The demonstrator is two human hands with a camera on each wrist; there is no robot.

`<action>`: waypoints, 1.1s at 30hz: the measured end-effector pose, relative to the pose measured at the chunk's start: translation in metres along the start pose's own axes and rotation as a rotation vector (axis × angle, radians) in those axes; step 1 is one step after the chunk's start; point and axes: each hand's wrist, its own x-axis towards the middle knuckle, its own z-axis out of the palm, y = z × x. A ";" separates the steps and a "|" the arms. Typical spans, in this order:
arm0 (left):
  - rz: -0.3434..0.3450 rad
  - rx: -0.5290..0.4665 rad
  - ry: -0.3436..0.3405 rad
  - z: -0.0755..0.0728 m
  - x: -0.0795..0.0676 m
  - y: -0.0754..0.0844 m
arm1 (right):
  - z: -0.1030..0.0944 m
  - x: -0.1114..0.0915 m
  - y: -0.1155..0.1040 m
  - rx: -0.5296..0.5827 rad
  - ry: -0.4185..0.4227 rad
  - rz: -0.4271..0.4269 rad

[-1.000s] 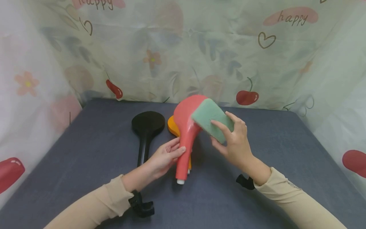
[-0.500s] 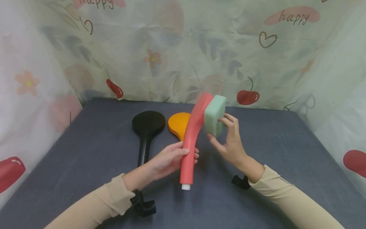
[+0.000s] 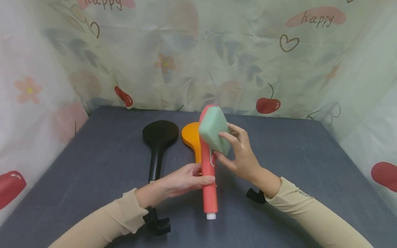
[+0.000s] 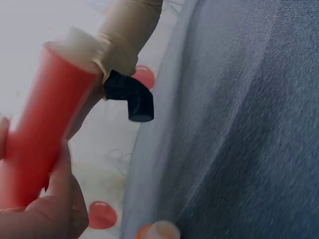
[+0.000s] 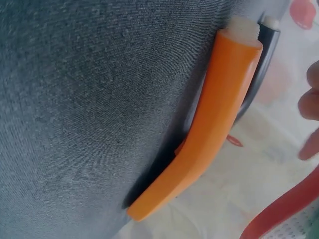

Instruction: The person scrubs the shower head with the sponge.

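My left hand point(image 3: 183, 181) grips the handle of a red shower head point(image 3: 210, 196), held up above the table with its white threaded end toward me. My right hand point(image 3: 243, 156) pinches a pale green sponge point(image 3: 214, 129) between thumb and fingers. The sponge overlaps the red head and hides most of it in the head view. In the right wrist view, the white nozzle face point(image 5: 294, 226) shows inside the red rim point(image 5: 281, 209). The left wrist view shows the red handle point(image 4: 47, 124) within the left hand's fingers.
An orange shower head point(image 3: 190, 136) lies on the dark grey table point(image 3: 297, 151) behind the red one. Left of it lies a black shower head point(image 3: 160, 134), its handle end partly behind the left hand. Printed curtains point(image 3: 198, 51) enclose the back and sides.
The left hand has turned the red shower head from its back to nearly side-on, and its handle end has come nearer me. The sponge has moved left across the head with the right hand.
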 end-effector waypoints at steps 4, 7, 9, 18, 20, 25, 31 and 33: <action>0.052 0.083 0.039 0.000 -0.001 0.000 | -0.001 0.002 -0.001 -0.031 -0.026 -0.046; 0.069 0.085 0.035 0.001 -0.002 -0.001 | -0.001 0.004 0.000 -0.060 -0.031 -0.091; 0.075 0.069 0.025 0.002 -0.002 -0.003 | -0.001 0.004 0.001 -0.082 -0.036 -0.123; 0.062 0.021 -0.013 0.001 -0.003 -0.007 | -0.005 0.007 0.002 -0.150 -0.130 -0.225; 0.061 0.008 -0.031 0.000 -0.003 -0.007 | -0.007 0.009 0.003 -0.166 -0.135 -0.244; 0.061 -0.015 -0.052 0.000 -0.004 -0.006 | -0.012 0.015 0.009 -0.217 -0.103 -0.239; 0.051 0.002 -0.039 -0.002 -0.006 -0.005 | -0.022 0.020 0.026 -0.277 -0.028 -0.031; 0.045 0.000 -0.037 -0.003 -0.006 -0.005 | -0.023 0.021 0.030 -0.284 -0.001 0.032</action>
